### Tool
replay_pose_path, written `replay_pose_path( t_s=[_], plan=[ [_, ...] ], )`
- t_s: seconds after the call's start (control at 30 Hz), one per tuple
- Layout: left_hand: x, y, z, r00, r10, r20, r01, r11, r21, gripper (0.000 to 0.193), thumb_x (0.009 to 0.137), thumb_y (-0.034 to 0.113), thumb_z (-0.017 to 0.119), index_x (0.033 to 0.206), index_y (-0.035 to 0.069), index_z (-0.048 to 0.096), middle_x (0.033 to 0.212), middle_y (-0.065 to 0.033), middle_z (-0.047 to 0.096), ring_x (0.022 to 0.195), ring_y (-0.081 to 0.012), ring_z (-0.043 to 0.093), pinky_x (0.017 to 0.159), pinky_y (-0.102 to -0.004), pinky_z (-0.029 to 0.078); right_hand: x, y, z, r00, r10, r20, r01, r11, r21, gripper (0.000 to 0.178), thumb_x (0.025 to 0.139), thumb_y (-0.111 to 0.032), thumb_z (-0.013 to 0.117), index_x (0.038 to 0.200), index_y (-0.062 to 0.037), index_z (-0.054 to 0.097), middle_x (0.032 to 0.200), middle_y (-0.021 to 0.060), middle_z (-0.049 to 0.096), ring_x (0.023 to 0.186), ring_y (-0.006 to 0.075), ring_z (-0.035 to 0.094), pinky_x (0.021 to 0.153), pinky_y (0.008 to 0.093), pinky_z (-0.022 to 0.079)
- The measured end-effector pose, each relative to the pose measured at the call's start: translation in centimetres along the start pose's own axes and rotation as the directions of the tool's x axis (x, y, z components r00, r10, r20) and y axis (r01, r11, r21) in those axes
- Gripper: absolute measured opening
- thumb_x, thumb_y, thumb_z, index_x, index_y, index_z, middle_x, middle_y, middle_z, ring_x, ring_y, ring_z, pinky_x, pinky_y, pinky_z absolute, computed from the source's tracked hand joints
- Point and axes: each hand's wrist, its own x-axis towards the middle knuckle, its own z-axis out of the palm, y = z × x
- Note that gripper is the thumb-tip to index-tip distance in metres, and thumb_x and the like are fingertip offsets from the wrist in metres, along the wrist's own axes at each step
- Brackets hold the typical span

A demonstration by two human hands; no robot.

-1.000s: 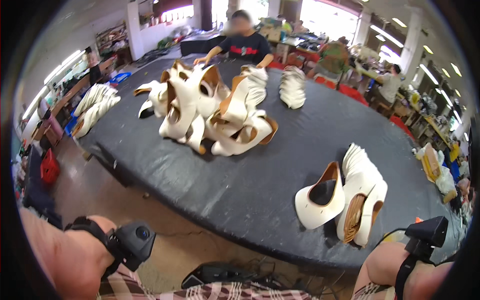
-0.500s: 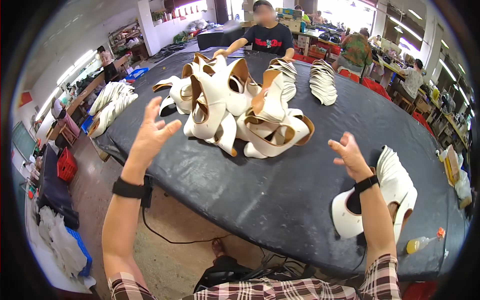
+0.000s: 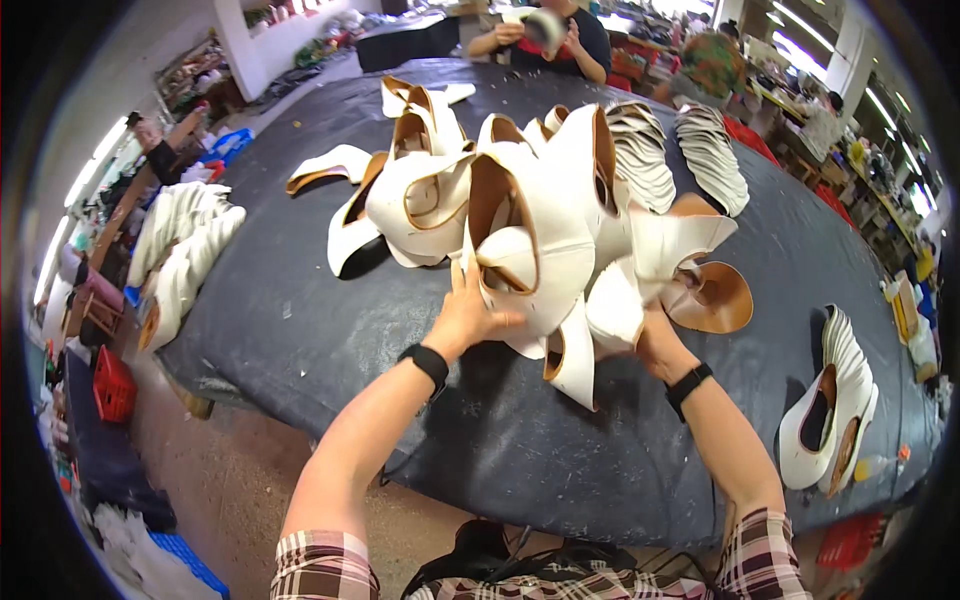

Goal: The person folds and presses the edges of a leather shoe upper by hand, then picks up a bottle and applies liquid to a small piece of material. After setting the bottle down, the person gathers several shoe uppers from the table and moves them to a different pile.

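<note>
A loose heap of white leather shoe uppers [image 3: 550,240] with tan linings lies mid-table. At its near left edge my left hand [image 3: 465,318] presses against an upper, fingers stretched and thumb apart. My right hand [image 3: 660,342] reaches in at the heap's near right side, beside a blurred white upper [image 3: 616,305]; its fingers are largely hidden behind the leather. An upper showing its tan inside [image 3: 712,298] lies just beyond that hand. At the heap's left, another curved upper [image 3: 355,240] rests partly on the dark tabletop.
Overlapping rows of uppers [image 3: 712,160] lie at the back right, and a nested stack [image 3: 835,405] sits at the right edge near a small bottle [image 3: 873,467]. More pieces [image 3: 185,250] hang at the left edge. Across the black-covered table [image 3: 290,340], a co-worker [image 3: 585,45] handles an upper.
Both my hands have moved inward from the sides to touch the heap, and some uppers have shifted right. The view has shifted. The co-worker has lifted an upper.
</note>
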Motion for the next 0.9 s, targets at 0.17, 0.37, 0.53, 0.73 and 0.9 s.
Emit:
replay_pose_path(
  t_s=[0.17,0.37,0.53,0.73,0.9],
  plan=[
    [8.6,-1.2,-1.6,0.981,-0.145,-0.127,0.140,0.989,-0.045,0.103,0.048,0.014,0.086,0.130,0.006,0.025,0.111,-0.0194,0.051,0.105,-0.0344,0.049,0.090,-0.0379,0.040,12.4,0.5,2.5,0.961,-0.153,0.231,0.181,0.978,-0.105,0.037,0.094,-0.022,0.040,0.126,-0.0038,0.035,0.116,0.0064,0.049,0.100,0.0141,0.048,0.085,0.0278,0.042],
    [16.9,-6.9,-5.4,0.919,-0.224,-0.323,0.229,0.973,-0.024,0.083,0.070,0.018,0.069,0.134,0.007,0.018,0.118,-0.0226,0.049,0.109,-0.0368,0.048,0.090,-0.0424,0.039,23.3,-2.6,8.8,0.968,-0.193,0.162,0.222,0.957,-0.186,0.031,0.091,-0.021,0.046,0.114,-0.0015,0.044,0.102,0.0079,0.053,0.090,0.0155,0.049,0.080,0.0281,0.044],
    [20.6,-11.4,-5.8,0.854,-0.304,-0.422,0.324,0.946,-0.026,0.064,0.078,0.017,0.055,0.133,0.006,0.024,0.120,-0.0236,0.048,0.108,-0.0385,0.048,0.091,-0.0423,0.039,33.5,-5.4,10.7,0.980,-0.172,0.099,0.175,0.984,-0.024,0.028,0.090,-0.022,0.046,0.110,-0.0039,0.049,0.091,0.0065,0.057,0.078,0.0148,0.054,0.073,0.0270,0.047],
    [20.7,-11.3,-4.2,0.922,-0.183,-0.341,0.255,0.950,0.179,0.064,0.080,0.026,0.054,0.134,0.010,0.023,0.110,-0.0299,0.053,0.107,-0.0409,0.049,0.092,-0.0403,0.038,38.0,-7.6,10.0,0.978,-0.190,0.081,0.188,0.981,0.042,0.024,0.088,-0.022,0.047,0.105,-0.0050,0.051,0.086,0.0069,0.058,0.073,0.0162,0.055,0.070,0.0293,0.047],
    [19.2,-9.7,-4.4,0.925,-0.297,-0.238,0.341,0.924,0.173,0.056,0.077,0.016,0.052,0.127,-0.002,0.033,0.114,-0.0278,0.051,0.107,-0.0384,0.050,0.092,-0.0407,0.039,35.7,-8.1,10.6,0.963,-0.264,0.064,0.259,0.963,0.075,0.020,0.087,-0.021,0.048,0.099,-0.0053,0.052,0.086,0.0081,0.058,0.074,0.0182,0.053,0.069,0.0327,0.046]
  ],
)
